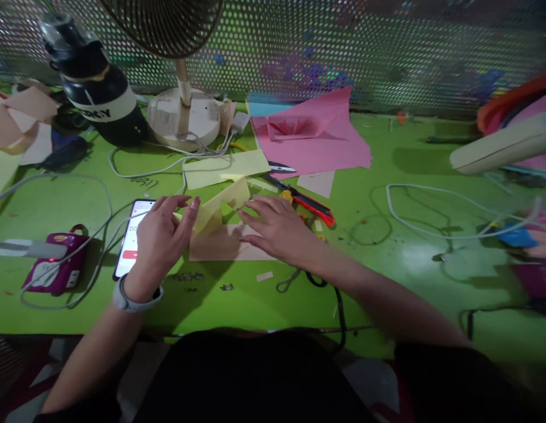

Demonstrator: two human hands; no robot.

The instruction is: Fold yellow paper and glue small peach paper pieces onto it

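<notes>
black shirt point(250, 376) nearest | left hand point(165, 238) curled, pinch unclear | right hand point(279, 229) fingers spread apart | yellow paper point(210, 216) between them, over pale pink sheet point(211, 248) | likely light, easily creased: take by edges

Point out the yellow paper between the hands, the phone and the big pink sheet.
Yellow paper point(212, 211): head view, on its folded face between the hands.
Phone point(131, 238): head view, on the lit screen, left of the covering hand.
Pink sheet point(319, 145): head view, on its flat middle.
</notes>
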